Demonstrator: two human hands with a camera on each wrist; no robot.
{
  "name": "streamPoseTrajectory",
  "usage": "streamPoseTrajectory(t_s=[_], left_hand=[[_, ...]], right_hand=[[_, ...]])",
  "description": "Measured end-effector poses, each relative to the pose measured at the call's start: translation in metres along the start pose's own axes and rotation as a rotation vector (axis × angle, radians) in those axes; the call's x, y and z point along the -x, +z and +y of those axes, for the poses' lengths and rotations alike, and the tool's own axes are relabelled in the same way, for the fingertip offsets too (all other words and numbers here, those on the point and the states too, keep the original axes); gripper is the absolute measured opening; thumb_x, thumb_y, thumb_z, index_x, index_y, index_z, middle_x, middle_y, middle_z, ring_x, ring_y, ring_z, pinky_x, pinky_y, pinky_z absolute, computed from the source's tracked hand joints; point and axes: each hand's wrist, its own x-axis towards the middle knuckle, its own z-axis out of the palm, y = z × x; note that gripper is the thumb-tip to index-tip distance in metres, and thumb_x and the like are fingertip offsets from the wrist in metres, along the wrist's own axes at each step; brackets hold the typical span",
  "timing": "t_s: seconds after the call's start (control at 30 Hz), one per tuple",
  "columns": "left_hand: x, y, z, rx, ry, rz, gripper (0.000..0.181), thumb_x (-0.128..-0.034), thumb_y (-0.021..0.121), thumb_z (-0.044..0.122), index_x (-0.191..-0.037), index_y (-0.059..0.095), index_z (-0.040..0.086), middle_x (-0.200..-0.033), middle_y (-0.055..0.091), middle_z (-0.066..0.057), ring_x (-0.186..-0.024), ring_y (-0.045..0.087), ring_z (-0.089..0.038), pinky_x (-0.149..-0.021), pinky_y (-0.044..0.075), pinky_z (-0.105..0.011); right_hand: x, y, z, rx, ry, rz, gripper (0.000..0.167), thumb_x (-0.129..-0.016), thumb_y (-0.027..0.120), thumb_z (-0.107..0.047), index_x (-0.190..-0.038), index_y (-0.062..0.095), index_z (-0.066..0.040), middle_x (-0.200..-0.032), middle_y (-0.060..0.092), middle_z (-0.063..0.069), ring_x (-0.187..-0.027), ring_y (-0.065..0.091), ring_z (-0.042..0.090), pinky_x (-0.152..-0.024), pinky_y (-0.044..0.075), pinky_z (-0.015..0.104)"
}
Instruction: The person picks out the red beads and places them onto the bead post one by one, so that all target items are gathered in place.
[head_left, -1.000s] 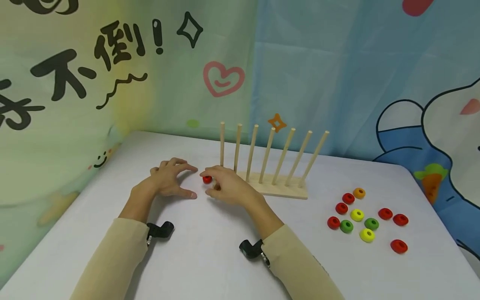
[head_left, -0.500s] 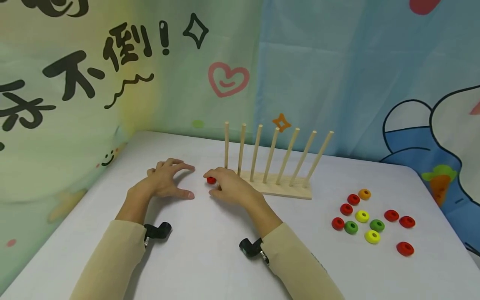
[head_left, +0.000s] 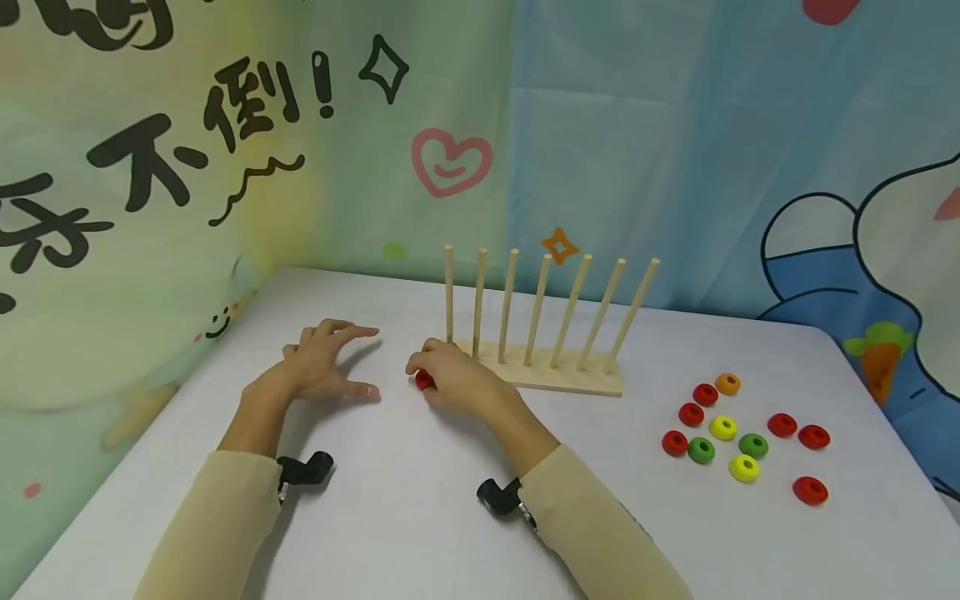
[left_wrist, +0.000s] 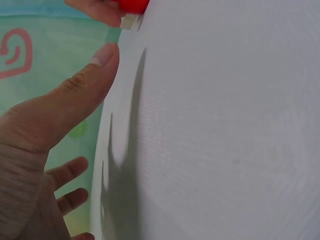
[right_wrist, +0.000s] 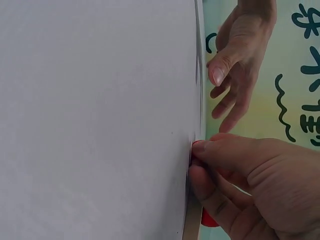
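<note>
In the head view my right hand [head_left: 461, 379] is by the left end of a wooden peg rack [head_left: 555, 379]. Its curled fingers and thumb pinch a red bead [head_left: 423, 380], mostly covered by the hand. The right wrist view has the thumb [right_wrist: 225, 152] over the bead, and more red [right_wrist: 209, 220] shows behind the fingers; I cannot tell whether that is a second bead. My left hand [head_left: 318, 362] hovers to the left, fingers spread and holding nothing. Its thumb [left_wrist: 82, 95] points toward the red bead in the left wrist view.
On the right of the white table [head_left: 405, 517] lie several loose beads: red [head_left: 811, 491], yellow [head_left: 745, 468], green [head_left: 701, 451] and orange [head_left: 727, 384]. The rack's several upright pegs [head_left: 507, 304] stand behind my right hand. A printed curtain [head_left: 622, 150] hangs at the back.
My right hand has drawn slightly nearer to me along with the red bead, its fingers now closer around it. The left hand has shifted a little to the left, still spread.
</note>
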Motion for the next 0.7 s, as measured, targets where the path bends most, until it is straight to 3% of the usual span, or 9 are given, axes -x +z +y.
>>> streamPoseTrajectory(t_s=[0.2, 0.4, 0.7], left_hand=[[0.004, 0.0, 0.001, 0.008, -0.003, -0.003, 0.1, -0.0711, 0.084, 0.067, -0.156, 0.041, 0.035, -0.162, 0.027, -0.017, -0.141, 0.028, -0.048, -0.1, 0.029, -0.075], [-0.002, 0.0, 0.005, 0.008, 0.013, -0.005, 0.1, -0.0716, 0.084, 0.068, -0.156, 0.041, 0.035, -0.162, 0.027, -0.017, -0.141, 0.029, -0.048, -0.099, 0.03, -0.075], [-0.01, 0.006, 0.015, 0.019, 0.028, -0.021, 0.099, -0.0707, 0.085, 0.067, -0.155, 0.043, 0.036, -0.16, 0.031, -0.014, -0.139, 0.032, -0.046, -0.1, 0.03, -0.076]], right_hand=[[-0.003, 0.002, -0.003, 0.045, 0.024, -0.002, 0.022, -0.096, 0.069, -0.004, -0.116, 0.073, -0.011, -0.113, 0.062, 0.007, -0.099, 0.058, 0.021, -0.091, 0.049, 0.033], [0.004, -0.004, -0.003, 0.094, 0.035, 0.012, 0.024, -0.096, 0.072, -0.013, -0.119, 0.075, -0.014, -0.115, 0.064, 0.005, -0.098, 0.061, 0.02, -0.09, 0.052, 0.034], [0.018, -0.016, -0.001, -0.098, -0.077, 0.101, 0.025, -0.095, 0.069, -0.009, -0.12, 0.072, -0.007, -0.113, 0.059, 0.004, -0.094, 0.06, 0.015, -0.088, 0.051, 0.026]])
